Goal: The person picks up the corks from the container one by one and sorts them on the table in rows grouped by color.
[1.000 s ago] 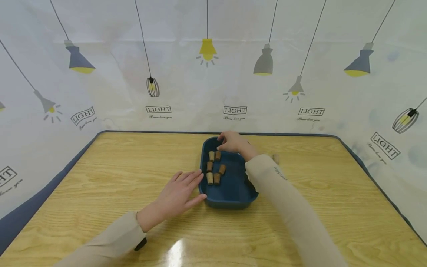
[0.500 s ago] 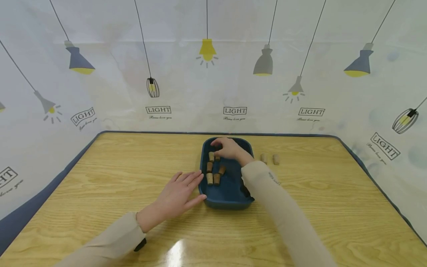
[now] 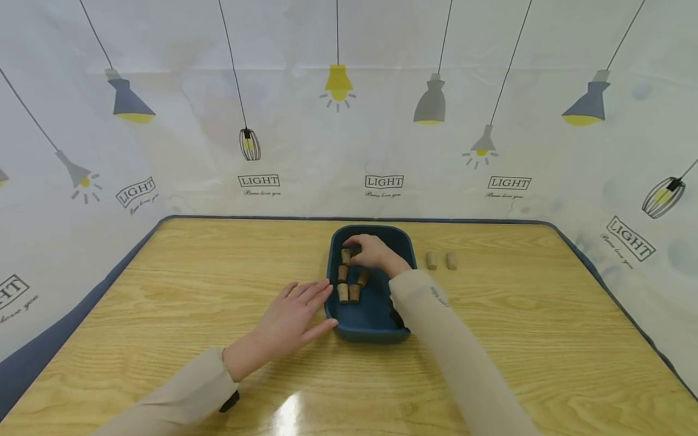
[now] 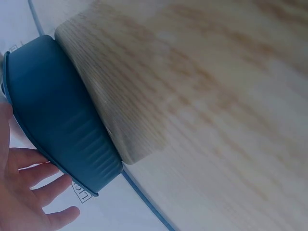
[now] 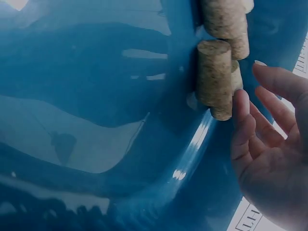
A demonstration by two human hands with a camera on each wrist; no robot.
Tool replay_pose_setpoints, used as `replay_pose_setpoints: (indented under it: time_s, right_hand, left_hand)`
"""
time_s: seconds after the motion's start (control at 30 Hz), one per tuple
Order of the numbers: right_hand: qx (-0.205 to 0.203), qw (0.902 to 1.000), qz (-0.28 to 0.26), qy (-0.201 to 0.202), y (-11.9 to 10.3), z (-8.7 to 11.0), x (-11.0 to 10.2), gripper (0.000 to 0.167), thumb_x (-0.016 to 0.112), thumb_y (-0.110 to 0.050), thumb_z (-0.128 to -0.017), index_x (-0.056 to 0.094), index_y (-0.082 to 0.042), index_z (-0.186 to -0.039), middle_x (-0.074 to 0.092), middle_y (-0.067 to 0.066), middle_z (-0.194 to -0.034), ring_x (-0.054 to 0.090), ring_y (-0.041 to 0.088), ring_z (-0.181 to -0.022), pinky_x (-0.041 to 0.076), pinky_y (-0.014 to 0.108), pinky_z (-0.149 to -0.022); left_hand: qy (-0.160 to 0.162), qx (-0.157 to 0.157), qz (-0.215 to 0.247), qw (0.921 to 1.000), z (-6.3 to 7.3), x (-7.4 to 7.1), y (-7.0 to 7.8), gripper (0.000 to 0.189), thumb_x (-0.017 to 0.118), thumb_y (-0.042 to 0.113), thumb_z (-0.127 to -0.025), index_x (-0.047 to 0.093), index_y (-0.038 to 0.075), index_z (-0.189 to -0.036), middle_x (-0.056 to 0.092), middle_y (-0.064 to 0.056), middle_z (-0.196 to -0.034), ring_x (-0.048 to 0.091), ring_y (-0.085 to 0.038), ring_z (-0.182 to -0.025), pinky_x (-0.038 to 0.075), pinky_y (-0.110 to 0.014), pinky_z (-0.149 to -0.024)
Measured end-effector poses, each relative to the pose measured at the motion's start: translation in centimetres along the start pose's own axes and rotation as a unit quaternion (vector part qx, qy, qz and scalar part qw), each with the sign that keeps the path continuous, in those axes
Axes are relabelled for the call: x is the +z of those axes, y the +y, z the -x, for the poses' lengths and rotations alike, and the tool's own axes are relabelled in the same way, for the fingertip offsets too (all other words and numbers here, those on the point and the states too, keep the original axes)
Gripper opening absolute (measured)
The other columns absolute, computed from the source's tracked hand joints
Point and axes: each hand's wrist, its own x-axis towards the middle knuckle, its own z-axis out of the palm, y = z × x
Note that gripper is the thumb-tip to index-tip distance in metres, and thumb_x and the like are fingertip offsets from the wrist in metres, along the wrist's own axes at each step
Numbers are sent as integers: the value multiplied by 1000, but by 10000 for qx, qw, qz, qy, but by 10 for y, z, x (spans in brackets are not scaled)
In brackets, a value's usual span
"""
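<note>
A dark blue bin [image 3: 376,335] stands at the back middle of the table, with several corks in its left half. My left hand [image 3: 289,316] rests with spread fingers at the bin's left wall; in the left wrist view its fingertips are right at the rim. My right hand [image 3: 372,251] reaches into the back of the bin, partly covering a brown cork beside a pale cork [image 3: 346,257]. The right wrist view shows thumb and index finger apart, fingertips beside a cork [image 5: 214,72] and its neighbours. Closer to me in the bin are two more corks, one pale [image 3: 343,293], one brown [image 3: 354,293].
Two pale corks [image 3: 431,260] stand on the wooden table [image 3: 545,315] to the right of the bin. Behind the table hangs a white backdrop [image 3: 294,121] printed with lamps. My right sleeve [image 3: 452,345] crosses the bin's right wall.
My right hand has moved down and toward me, from the bin's back rim to the corks inside. The two corks on the right came out from behind the sleeve. The left hand stays put.
</note>
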Motion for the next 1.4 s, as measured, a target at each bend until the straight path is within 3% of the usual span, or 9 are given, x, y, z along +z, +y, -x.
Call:
replay_pose_setpoints:
  time_s: [0.67, 1.07, 1.4]
  right_hand:
    - [307, 9988, 350, 142, 0, -7, 13, 44, 63, -11, -79, 53, -5, -121, 51, 11, -115, 47, 22, -104, 36, 35, -89]
    - [828, 9958, 370, 143, -2, -12, 18, 43, 65, -19, -80, 54, -10, -121, 51, 8, -115, 47, 20, -102, 38, 35, -86]
    - [750, 9966, 278, 190, 0, -13, 13, 43, 65, -22, -81, 54, -12, -121, 51, 5, -117, 47, 19, -103, 38, 36, -87]
  left_hand:
    - [-109, -52, 14, 9999, 0, -1, 2, 64, 36, 53, -89, 44, 4, -130, 39, -9, -133, 38, -25, -118, 25, -48, -96]
    - [12, -11, 8, 10000, 0, 0, 1, 63, 37, 52, -89, 45, 4, -130, 41, -9, -132, 40, -24, -116, 27, -47, -95]
    - [-45, -18, -11, 10000, -1, -1, 2, 63, 37, 52, -90, 45, 4, -130, 41, -9, -132, 39, -24, -117, 27, -47, -95]
